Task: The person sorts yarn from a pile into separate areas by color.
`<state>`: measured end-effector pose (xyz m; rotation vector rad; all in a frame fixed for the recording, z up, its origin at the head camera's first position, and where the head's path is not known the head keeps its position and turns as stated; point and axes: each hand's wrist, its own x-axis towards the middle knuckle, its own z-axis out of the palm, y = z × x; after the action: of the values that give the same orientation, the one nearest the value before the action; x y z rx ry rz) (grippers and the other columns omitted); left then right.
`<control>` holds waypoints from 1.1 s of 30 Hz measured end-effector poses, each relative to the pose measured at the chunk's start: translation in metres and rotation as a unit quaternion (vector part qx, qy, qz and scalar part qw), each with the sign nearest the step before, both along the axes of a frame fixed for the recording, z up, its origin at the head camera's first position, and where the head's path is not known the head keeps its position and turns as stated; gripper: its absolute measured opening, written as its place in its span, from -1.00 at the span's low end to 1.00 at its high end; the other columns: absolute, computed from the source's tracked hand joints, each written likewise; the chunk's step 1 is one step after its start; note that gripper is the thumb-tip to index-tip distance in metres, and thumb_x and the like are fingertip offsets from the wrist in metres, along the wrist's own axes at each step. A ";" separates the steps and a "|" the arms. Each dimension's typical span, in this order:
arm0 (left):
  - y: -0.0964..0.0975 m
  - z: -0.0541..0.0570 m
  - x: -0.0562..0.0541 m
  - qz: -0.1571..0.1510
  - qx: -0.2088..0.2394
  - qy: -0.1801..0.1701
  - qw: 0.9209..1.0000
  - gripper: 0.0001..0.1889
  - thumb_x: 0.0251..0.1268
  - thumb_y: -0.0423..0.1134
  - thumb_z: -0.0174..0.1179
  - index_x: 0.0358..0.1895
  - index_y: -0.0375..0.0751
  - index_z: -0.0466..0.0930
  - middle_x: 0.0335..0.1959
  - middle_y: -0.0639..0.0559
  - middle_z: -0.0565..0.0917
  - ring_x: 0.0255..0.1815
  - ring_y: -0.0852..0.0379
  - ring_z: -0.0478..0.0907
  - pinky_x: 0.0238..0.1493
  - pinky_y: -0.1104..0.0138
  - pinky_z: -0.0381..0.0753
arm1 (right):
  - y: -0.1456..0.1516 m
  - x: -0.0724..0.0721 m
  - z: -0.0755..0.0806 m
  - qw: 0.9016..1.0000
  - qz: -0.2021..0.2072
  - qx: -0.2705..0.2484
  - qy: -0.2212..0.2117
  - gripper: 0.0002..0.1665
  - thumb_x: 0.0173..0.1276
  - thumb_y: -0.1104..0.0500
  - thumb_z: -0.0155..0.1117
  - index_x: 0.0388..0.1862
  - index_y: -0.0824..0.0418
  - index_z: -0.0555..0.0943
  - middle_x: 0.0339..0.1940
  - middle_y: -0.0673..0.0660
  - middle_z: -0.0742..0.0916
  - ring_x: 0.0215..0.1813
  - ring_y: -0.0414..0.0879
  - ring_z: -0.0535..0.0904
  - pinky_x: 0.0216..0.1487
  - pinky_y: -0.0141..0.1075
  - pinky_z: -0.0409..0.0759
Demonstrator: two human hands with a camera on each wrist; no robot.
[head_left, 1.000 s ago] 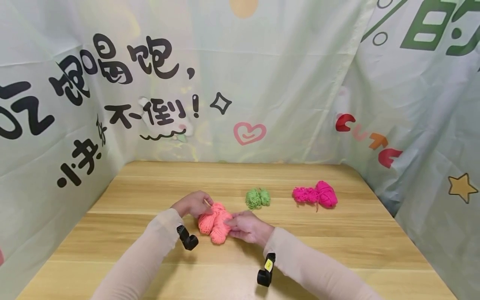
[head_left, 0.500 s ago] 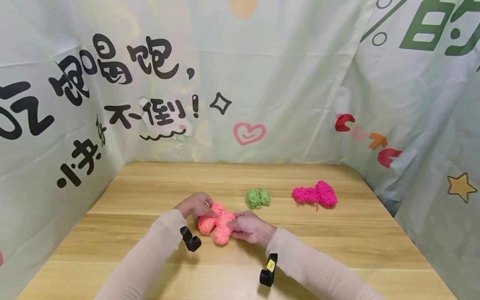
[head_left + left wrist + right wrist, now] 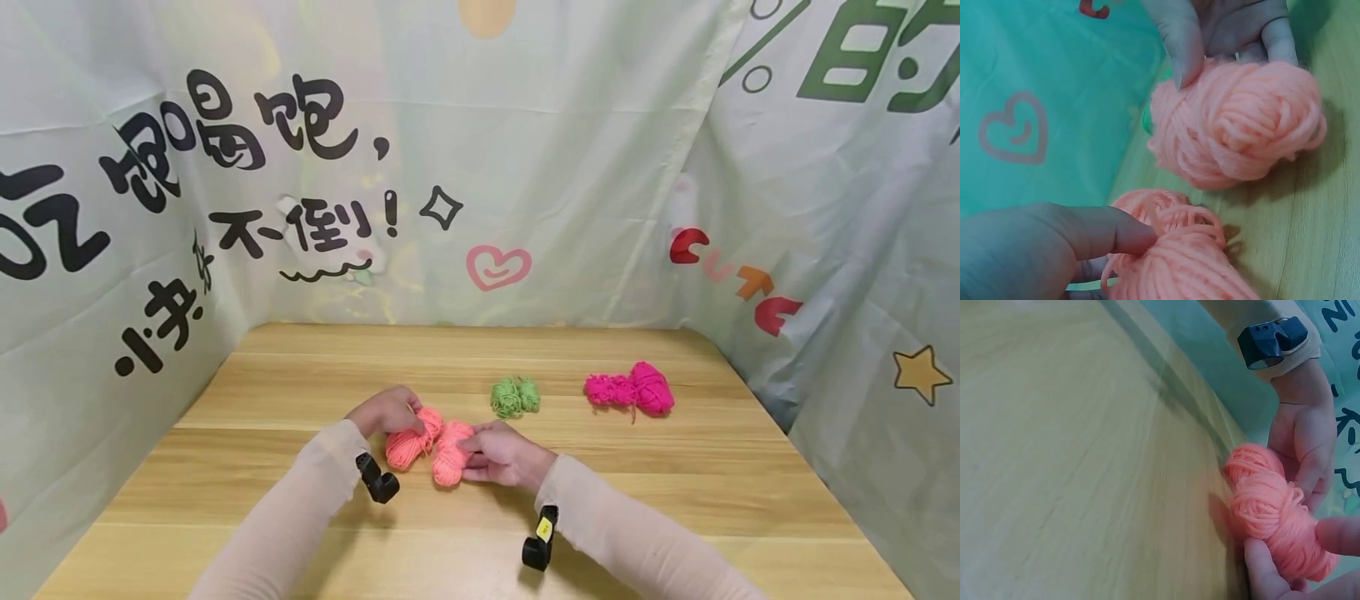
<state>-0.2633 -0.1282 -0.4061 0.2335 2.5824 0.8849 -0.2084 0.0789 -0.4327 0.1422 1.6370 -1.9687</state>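
Note:
Two coral-pink yarn skeins lie side by side near the middle of the table, a narrow gap between them in the head view. My left hand [image 3: 387, 411] pinches the left coral skein [image 3: 407, 448] at its narrower waist, thumb on top in the left wrist view. The right coral skein [image 3: 452, 454] is held from its right side by my right hand [image 3: 504, 454]. In the right wrist view the thumb and fingers of that hand sit on either side of the right skein [image 3: 1294, 544]. Parts of the left skein are hidden behind it there.
Behind my right hand lies a small green yarn bundle [image 3: 516, 397]. A magenta yarn skein [image 3: 632, 390] lies further right on the wooden table [image 3: 315, 375]. Printed cloth [image 3: 570, 208] hangs behind the table and along both sides. Each wrist carries a black camera.
The two coral skeins, pressed together a second ago, now lie slightly apart. The left one has shifted left and the right one a little right, each with its hand. Green and magenta yarn stay put.

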 end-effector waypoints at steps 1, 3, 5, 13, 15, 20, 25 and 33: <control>-0.001 -0.001 0.000 0.003 0.005 -0.002 1.000 -0.80 0.08 -0.33 0.34 -0.26 -0.26 0.54 -0.33 -0.05 0.51 -0.46 0.12 0.39 -0.45 0.34 0.42 | 0.001 0.000 0.000 1.000 0.001 -0.002 0.001 -0.44 0.36 0.42 0.10 0.29 0.47 0.19 -0.21 0.23 0.62 -0.15 0.05 0.61 0.05 -0.02 0.60; -0.002 -0.002 -0.001 0.007 0.012 -0.003 1.000 -0.80 0.08 -0.34 0.33 -0.24 -0.26 0.54 -0.34 -0.06 0.51 -0.47 0.13 0.39 -0.48 0.35 0.41 | 0.001 0.000 -0.001 1.000 0.002 -0.003 0.003 -0.46 0.37 0.42 0.09 0.27 0.46 0.18 -0.21 0.24 0.63 -0.14 0.06 0.62 0.06 0.00 0.59; -0.002 -0.002 -0.002 0.012 0.018 -0.004 1.000 -0.78 0.08 -0.34 0.33 -0.22 -0.26 0.54 -0.32 -0.06 0.51 -0.47 0.13 0.39 -0.49 0.35 0.42 | 0.002 0.000 -0.001 1.000 0.003 -0.004 0.005 -0.47 0.37 0.41 0.09 0.26 0.45 0.18 -0.21 0.23 0.63 -0.15 0.06 0.62 0.06 0.02 0.58; -0.007 0.000 -0.004 0.018 0.026 -0.003 0.999 -0.70 0.10 -0.30 0.32 -0.12 -0.30 0.52 -0.29 -0.08 0.53 -0.48 0.12 0.41 -0.50 0.34 0.46 | 0.002 -0.002 -0.004 1.000 0.003 -0.003 0.003 -0.62 0.36 0.39 0.12 0.10 0.37 0.27 -0.30 0.17 0.64 -0.25 -0.02 0.62 0.03 0.00 0.60; -0.009 0.000 -0.005 0.021 0.028 -0.006 0.999 -0.68 0.11 -0.29 0.32 -0.07 -0.31 0.51 -0.28 -0.08 0.53 -0.47 0.12 0.41 -0.49 0.33 0.47 | 0.002 -0.002 -0.005 1.000 0.002 -0.004 0.004 -0.63 0.36 0.39 0.12 0.09 0.36 0.28 -0.30 0.17 0.64 -0.25 -0.02 0.62 0.03 -0.01 0.60; -0.013 0.004 -0.007 0.024 0.049 -0.012 0.998 -0.70 0.13 -0.33 0.30 -0.07 -0.34 0.51 -0.28 -0.09 0.52 -0.49 0.14 0.40 -0.51 0.34 0.48 | 0.002 -0.003 -0.005 1.000 -0.001 -0.005 0.004 -0.64 0.36 0.38 0.13 0.07 0.36 0.29 -0.29 0.17 0.64 -0.24 -0.01 0.63 0.02 -0.01 0.61; -0.017 0.005 -0.009 0.029 0.060 -0.004 0.998 -0.74 0.11 -0.35 0.29 -0.12 -0.33 0.53 -0.31 -0.07 0.52 -0.49 0.15 0.39 -0.50 0.36 0.46 | 0.002 -0.002 -0.005 1.000 0.003 -0.004 0.004 -0.67 0.36 0.35 0.14 0.05 0.36 0.33 -0.28 0.18 0.65 -0.23 0.00 0.63 0.02 -0.01 0.61; -0.025 0.004 -0.011 0.040 0.055 0.011 0.998 -0.70 0.11 -0.32 0.31 -0.09 -0.32 0.53 -0.31 -0.07 0.55 -0.46 0.14 0.43 -0.45 0.33 0.48 | 0.002 -0.001 -0.007 1.000 0.005 -0.003 0.006 -0.63 0.37 0.34 0.14 0.09 0.38 0.31 -0.25 0.20 0.65 -0.20 0.02 0.63 0.02 0.00 0.60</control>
<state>-0.2743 -0.1529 -0.4018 0.1725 2.5822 1.0598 -0.2091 0.0813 -0.4396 0.1198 1.6360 -1.9703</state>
